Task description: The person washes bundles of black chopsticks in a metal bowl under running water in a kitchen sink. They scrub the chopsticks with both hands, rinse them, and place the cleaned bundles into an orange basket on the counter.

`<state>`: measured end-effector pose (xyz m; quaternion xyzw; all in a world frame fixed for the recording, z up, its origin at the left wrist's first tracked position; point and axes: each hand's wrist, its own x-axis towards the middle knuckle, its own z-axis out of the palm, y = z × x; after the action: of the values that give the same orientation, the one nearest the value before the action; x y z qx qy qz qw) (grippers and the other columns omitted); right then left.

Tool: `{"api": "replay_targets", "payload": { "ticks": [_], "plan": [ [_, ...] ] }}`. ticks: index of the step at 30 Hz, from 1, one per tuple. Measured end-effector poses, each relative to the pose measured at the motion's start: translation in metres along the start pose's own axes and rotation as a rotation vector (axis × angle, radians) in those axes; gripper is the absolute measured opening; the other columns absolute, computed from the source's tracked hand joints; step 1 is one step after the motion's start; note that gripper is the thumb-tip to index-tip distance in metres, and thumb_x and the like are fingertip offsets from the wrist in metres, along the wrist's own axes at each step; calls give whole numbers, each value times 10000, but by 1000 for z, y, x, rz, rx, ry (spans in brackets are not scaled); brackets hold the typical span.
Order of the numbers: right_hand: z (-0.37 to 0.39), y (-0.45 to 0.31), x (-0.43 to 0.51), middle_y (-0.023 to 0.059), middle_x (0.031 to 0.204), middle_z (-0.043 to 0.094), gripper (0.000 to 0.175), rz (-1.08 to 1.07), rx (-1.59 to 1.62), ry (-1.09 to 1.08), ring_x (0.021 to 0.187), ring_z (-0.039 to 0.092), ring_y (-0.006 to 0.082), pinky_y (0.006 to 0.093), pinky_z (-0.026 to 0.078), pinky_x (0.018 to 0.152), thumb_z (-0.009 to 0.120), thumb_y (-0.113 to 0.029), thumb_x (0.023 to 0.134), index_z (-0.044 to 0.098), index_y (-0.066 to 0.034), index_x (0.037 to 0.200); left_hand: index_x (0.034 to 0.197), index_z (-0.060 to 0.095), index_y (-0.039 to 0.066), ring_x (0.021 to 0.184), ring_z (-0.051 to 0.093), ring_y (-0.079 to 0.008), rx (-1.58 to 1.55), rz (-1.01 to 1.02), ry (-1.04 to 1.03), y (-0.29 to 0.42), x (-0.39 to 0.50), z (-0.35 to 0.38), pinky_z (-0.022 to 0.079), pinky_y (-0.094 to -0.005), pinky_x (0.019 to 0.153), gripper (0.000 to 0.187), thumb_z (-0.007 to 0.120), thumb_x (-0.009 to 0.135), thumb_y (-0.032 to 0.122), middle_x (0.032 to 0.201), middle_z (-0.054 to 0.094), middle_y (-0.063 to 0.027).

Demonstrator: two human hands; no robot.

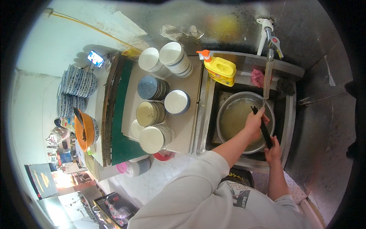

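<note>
A bundle of black chopsticks (266, 131) is held in both hands over a round metal basin (221, 126) of cloudy water, which stands in the sink (288, 114). My left hand (256, 123) grips the bundle near its upper end, under a thin stream of water from the clear hose (268, 75) on the tap (268, 31). My right hand (273, 151) closes round the lower end, by the basin's rim. A pink cloth (258, 78) and a dark scouring pad (285, 87) lie on the sink's back ledge.
A yellow pump bottle (221, 70) stands at the sink's back left corner. Left of the sink, stacked bowls (177, 102) cover part of a counter (186, 128). Farther left are stacked patterned plates (78, 83), an orange basket (85, 128) and a lit phone (96, 58).
</note>
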<state>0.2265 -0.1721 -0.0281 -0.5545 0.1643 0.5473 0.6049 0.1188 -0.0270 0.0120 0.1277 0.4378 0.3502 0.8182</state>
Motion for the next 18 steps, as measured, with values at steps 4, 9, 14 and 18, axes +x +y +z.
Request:
{"api": "replay_targets", "payload": {
  "ticks": [4,9,14,18],
  "plan": [
    [-10,0,4,24,825,581,301,-27,-319,-155,629,522,140,278,370,480,517,-363,978,587,-71,966,938,507,39,765,605,-225,32,42,9,11,-2,-5,483,-386,702,285,564,954,318,780,597,-99],
    [-1,4,2,37,823,583,286,4,-194,-52,679,566,164,278,445,578,521,-348,975,574,-67,962,918,502,38,770,596,-229,-27,6,-9,12,-2,-12,475,-387,720,297,509,978,329,792,597,-101],
    [18,8,-1,41,796,563,265,52,-206,-16,649,537,172,309,436,560,528,-343,970,577,-82,967,871,504,45,731,571,-226,114,-6,-23,-5,-4,-3,461,-375,712,319,483,985,342,755,600,-102],
    [8,14,1,29,772,541,234,42,-145,-82,620,501,149,282,399,501,527,-321,972,569,-91,958,879,510,53,716,568,-220,93,-21,43,-7,-10,-1,454,-353,683,307,503,973,345,733,593,-92]
  ]
}}
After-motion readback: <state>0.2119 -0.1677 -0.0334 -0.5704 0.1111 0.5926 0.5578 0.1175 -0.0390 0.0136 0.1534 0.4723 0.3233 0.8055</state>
